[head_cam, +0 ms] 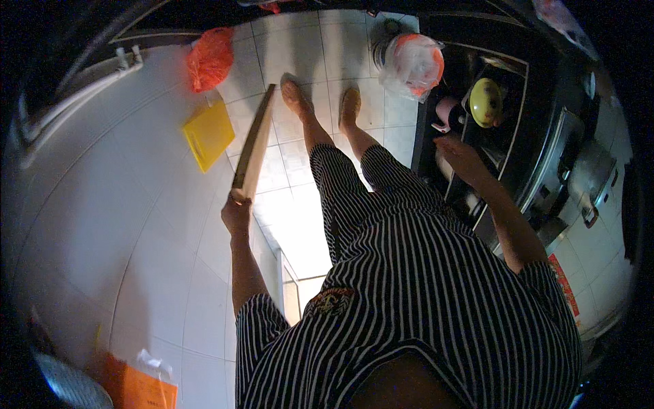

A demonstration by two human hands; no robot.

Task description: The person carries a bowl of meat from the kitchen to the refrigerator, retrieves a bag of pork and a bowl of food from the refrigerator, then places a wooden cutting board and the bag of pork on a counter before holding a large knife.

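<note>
My left hand [237, 212] grips one end of a flat wooden board [255, 140], seen nearly edge-on. The board slants away from me, its far end beside my left foot. My right hand [456, 153] hangs over an under-counter shelf, seemingly with nothing in it; its fingers are dim. Just beyond those fingertips is a pink handled container [446, 113]. A yellow-green rounded bowl or lid [485, 102] sits on the shelf beside it. Against the white wall to my left is a yellow plastic board [208, 135].
A red plastic bag [210, 59] is by the left wall. A bucket wrapped in clear plastic [415, 64] stands on the tiled floor [296, 46] near the shelves. On the counter at right is a metal pot [587, 171]. An orange packet [140, 381] bearing writing is at lower left.
</note>
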